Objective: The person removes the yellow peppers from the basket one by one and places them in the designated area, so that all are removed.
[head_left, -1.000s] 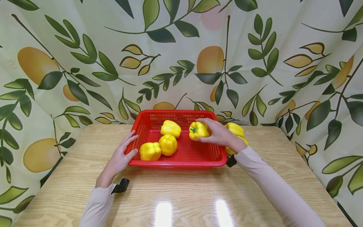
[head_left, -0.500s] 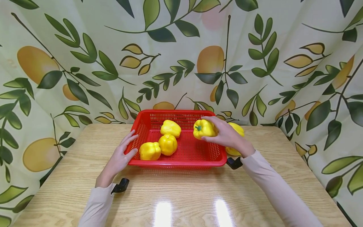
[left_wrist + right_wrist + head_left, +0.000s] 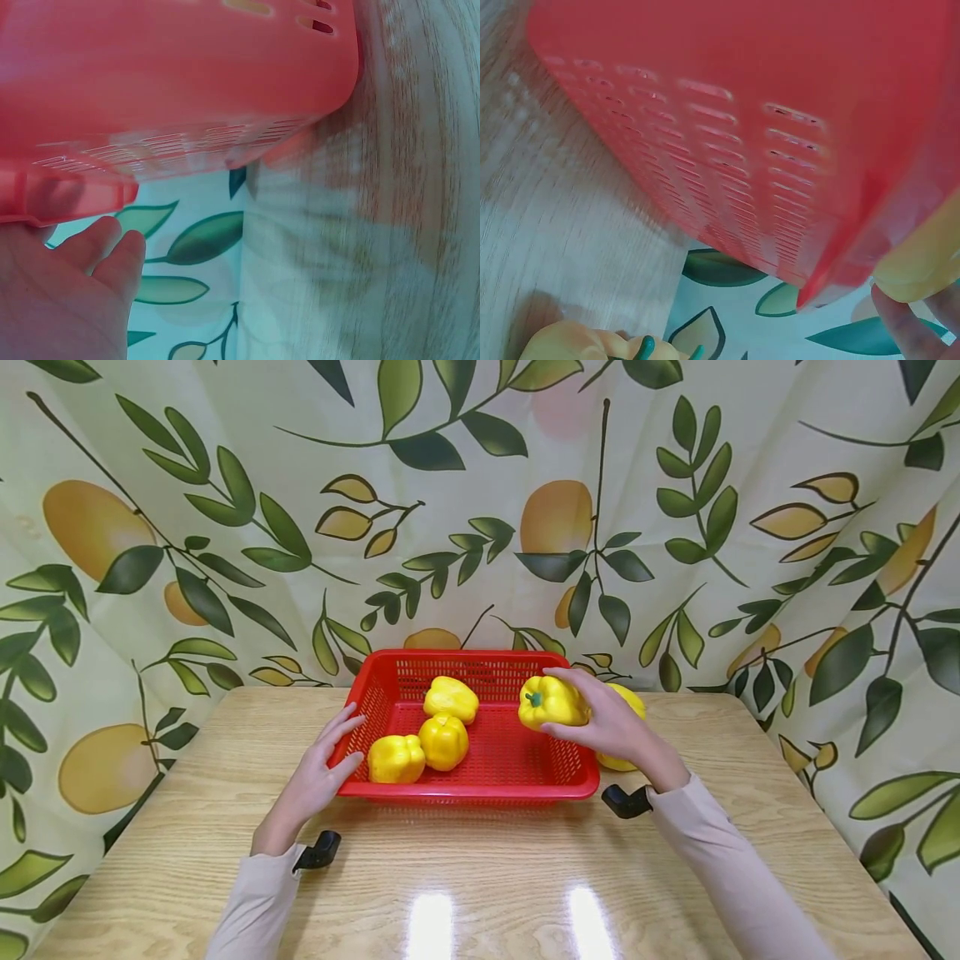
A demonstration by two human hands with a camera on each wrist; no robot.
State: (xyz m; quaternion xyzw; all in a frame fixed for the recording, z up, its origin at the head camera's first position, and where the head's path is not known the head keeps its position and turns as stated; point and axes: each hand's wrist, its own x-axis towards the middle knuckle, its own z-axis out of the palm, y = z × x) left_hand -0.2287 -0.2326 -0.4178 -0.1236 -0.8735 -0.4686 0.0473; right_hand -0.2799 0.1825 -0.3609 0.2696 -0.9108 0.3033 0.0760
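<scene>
My right hand (image 3: pixel 611 718) grips a yellow bell pepper (image 3: pixel 551 702), its green stem facing left, over the right side of a red plastic basket (image 3: pixel 465 792). The right wrist view catches only part of this held bell pepper (image 3: pixel 922 259) and some fingertips at its edge. At the basket's left rim rests my left hand (image 3: pixel 318 781), fingers spread and fairly straight. In the left wrist view, the fingers (image 3: pixel 120 262) lie beside the rim. Inside the basket sit three more bell peppers: one at the back (image 3: pixel 451 700), one in the middle (image 3: pixel 444 742), one at front left (image 3: pixel 396 759).
Right of the basket, other yellow bell peppers (image 3: pixel 618 762) lie on the wooden table (image 3: pixel 480 868), partly hidden by my right hand. Bell peppers (image 3: pixel 592 343) also show low in the right wrist view. Behind the table hangs a leaf-patterned curtain (image 3: pixel 480 485).
My right hand has moved right with the held bell pepper, from over the basket's inside toward its right rim. The left hand and the three bell peppers in the basket have stayed put.
</scene>
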